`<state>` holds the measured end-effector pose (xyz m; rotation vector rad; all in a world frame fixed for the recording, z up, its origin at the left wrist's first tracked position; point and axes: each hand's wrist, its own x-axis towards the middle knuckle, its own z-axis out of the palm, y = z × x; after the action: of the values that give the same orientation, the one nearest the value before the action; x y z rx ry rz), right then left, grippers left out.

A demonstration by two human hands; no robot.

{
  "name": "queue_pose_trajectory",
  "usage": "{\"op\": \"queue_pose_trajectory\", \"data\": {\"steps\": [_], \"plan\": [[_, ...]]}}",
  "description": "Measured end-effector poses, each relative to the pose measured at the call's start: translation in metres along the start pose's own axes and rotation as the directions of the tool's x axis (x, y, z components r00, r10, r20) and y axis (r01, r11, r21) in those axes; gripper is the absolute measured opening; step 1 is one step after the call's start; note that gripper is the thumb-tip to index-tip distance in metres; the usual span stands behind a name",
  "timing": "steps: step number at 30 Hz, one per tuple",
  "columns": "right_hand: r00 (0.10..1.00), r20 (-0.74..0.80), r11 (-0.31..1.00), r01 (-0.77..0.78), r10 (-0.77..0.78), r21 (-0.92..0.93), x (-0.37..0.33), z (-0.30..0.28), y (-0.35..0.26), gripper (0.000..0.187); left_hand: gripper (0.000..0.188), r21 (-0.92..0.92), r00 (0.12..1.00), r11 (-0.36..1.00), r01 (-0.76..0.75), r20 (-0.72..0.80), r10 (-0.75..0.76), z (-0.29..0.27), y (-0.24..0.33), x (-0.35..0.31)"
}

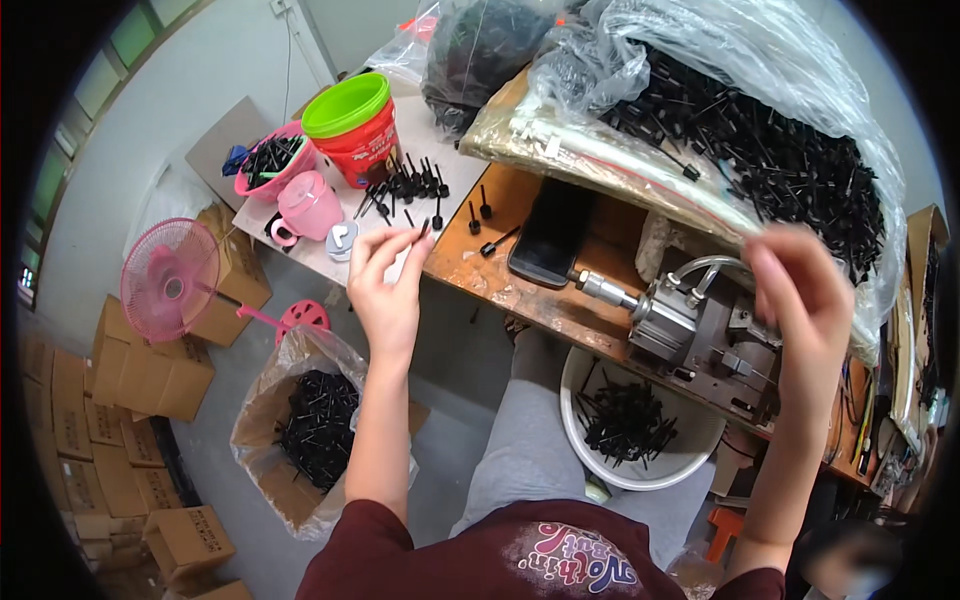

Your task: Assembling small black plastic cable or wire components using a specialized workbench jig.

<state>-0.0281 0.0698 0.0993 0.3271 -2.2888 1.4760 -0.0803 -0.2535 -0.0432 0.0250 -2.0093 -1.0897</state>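
Cluttered wooden workbench (520,290) with a metal press machine (700,335) bolted on. Left hand (385,285) pinches a small black pin (424,228) between its fingertips, just over the bench edge. Right hand (805,300) hovers blurred above the machine; can't tell its grip. White bucket (640,415) and brown sack (300,430) below hold black pins, same for the pink bowl (272,162) and clear bag (770,150).

L hand (388,290) fingers pinched, R hand (800,300) raised, blurred
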Motion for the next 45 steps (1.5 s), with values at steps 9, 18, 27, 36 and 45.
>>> {"op": "queue_pose_trajectory", "data": {"steps": [9, 18, 27, 36, 45], "plan": [[0.924, -0.095, 0.914, -0.345, 0.371, 0.215, -0.133, -0.009, 0.050, 0.010, 0.017, 0.307, 0.983, 0.950, 0.057, 0.147, -0.107, 0.054, -0.039, 0.010], [0.898, -0.244, 0.930, -0.344, 0.366, 0.128, -0.137, -0.023, 0.034, 0.011, 0.032, 0.051, 0.981, 0.985, 0.164, 0.100, -0.169, 0.032, -0.025, 0.005], [0.929, -0.246, 0.804, 0.084, -0.277, -0.588, -0.001, -0.085, 0.070, 0.014, 0.033, -0.061, 0.958, 0.997, -0.040, 0.282, 0.056, -0.003, 0.070, -0.062], [0.959, 0.275, 0.387, 0.280, -0.069, -0.879, 0.107, -0.111, 0.117, 0.046, 0.043, -0.429, 0.745, 0.880, -0.205, 0.514, 0.424, 0.028, 0.123, -0.126], [0.962, 0.270, 0.376, 0.235, 0.042, -0.896, 0.118, -0.111, 0.114, 0.033, 0.038, -0.508, 0.640, 0.832, -0.225, 0.567, 0.519, 0.042, 0.139, -0.137]]}}
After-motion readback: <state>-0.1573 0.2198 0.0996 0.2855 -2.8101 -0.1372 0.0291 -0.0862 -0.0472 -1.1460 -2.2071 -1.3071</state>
